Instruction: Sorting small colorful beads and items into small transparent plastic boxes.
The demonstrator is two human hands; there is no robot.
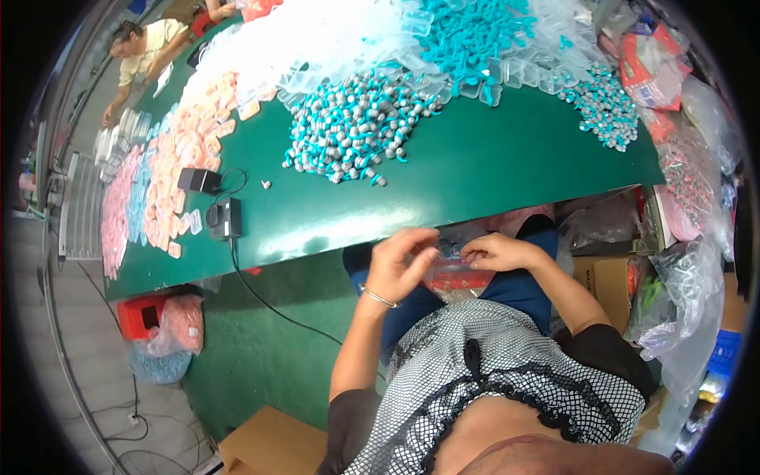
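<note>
A wide desk [514,150] with a glossy green top catches white glare near its front edge. Beneath lies a green floor [261,340]. Along the left, cables [136,404] trail across a pale grey surface, wall or floor unclear.

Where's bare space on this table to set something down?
The green table is bare between the big grey-and-teal pile and smaller right-side pile, down toward your right hand. Crowded: far side, with clear plastic pieces; left end, with peach pieces.
</note>
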